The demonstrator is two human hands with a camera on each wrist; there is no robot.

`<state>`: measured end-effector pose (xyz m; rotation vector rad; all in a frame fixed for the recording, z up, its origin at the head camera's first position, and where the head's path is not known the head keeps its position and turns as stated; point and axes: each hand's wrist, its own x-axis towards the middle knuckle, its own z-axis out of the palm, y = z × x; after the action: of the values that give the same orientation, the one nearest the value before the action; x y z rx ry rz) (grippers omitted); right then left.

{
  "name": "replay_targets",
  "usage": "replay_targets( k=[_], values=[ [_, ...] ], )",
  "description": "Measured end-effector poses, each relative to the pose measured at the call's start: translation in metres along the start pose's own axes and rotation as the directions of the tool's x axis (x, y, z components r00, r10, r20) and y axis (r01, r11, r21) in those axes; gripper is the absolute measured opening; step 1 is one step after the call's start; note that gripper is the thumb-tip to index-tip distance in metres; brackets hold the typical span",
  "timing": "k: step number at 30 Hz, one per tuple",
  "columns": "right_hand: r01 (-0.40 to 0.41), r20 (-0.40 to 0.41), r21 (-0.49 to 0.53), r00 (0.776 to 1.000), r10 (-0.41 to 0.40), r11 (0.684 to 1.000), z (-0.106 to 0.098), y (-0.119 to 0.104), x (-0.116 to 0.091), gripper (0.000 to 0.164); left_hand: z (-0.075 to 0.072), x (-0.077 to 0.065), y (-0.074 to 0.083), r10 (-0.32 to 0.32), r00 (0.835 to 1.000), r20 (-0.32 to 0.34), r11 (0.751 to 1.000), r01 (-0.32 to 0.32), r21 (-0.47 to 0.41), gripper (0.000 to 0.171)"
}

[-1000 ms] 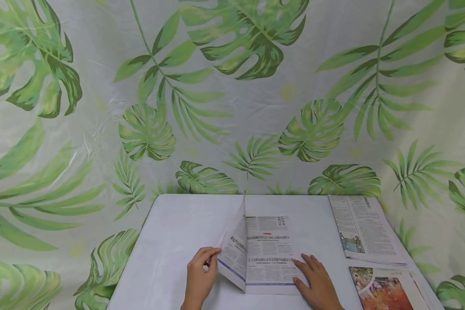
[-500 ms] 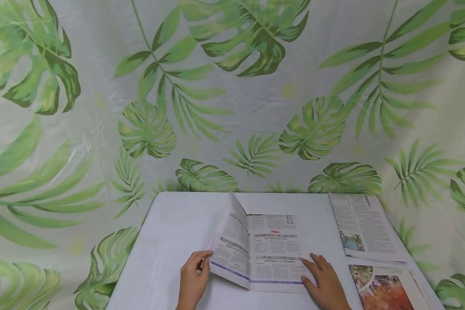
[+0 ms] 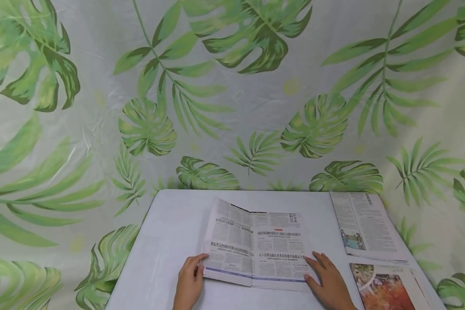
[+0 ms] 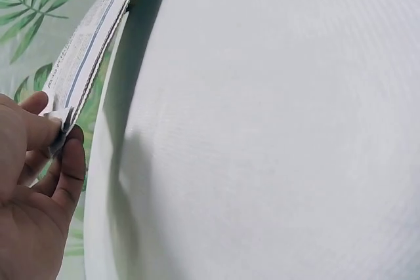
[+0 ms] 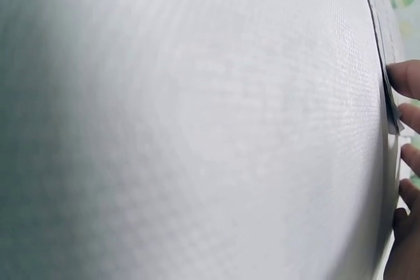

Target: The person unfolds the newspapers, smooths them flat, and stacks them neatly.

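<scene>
An opened newspaper [image 3: 275, 258] lies in the middle of the white table, its left page [image 3: 230, 241] raised at a slant and its right page flat. At the lower left corner, my left hand [image 3: 190, 277] pinches the edge of the raised page. The left wrist view has the paper's edge [image 4: 98, 44] between the thumb and curled fingers. On the right page's lower right edge rests my right hand [image 3: 329, 282], its fingers spread and fairly straight. Only the fingertips [image 5: 405, 78] at the paper's edge show in the right wrist view.
To the right, a folded newspaper [image 3: 366, 228] lies near the table's far right corner. A printed sheet with a red picture [image 3: 387, 288] lies nearer, close to my right hand. A leaf-patterned curtain [image 3: 232, 107] hangs behind the white table [image 3: 170, 228].
The left page, upright near the fold a second ago, has swung down to the left with my left hand. The right hand has shifted slightly right with the right page's edge.
</scene>
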<state>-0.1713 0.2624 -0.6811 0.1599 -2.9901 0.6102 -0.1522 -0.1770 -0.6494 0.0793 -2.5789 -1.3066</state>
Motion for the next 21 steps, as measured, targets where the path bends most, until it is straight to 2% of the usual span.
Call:
replay_targets(
  k=[4, 11, 21],
  values=[
    [-0.002, 0.003, 0.000, 1.000, 0.002, 1.000, 0.002, 0.003, 0.000, 0.060, 0.000, -0.001, -0.009, -0.047, 0.998, 0.046, 0.997, 0.044, 0.069, 0.039],
    [-0.010, 0.041, 0.006, 0.999, 0.009, 1.000, 0.000, 0.005, -0.001, 0.061, 0.000, -0.003, -0.023, -0.059, 0.997, 0.057, 0.988, 0.050, 0.149, 0.037],
    [-0.002, 0.048, 0.019, 0.999, 0.001, 1.000, -0.003, 0.008, 0.000, 0.063, -0.004, 0.003, -0.023, -0.059, 0.993, 0.102, 0.984, 0.041, 0.174, 0.034]
  ],
)
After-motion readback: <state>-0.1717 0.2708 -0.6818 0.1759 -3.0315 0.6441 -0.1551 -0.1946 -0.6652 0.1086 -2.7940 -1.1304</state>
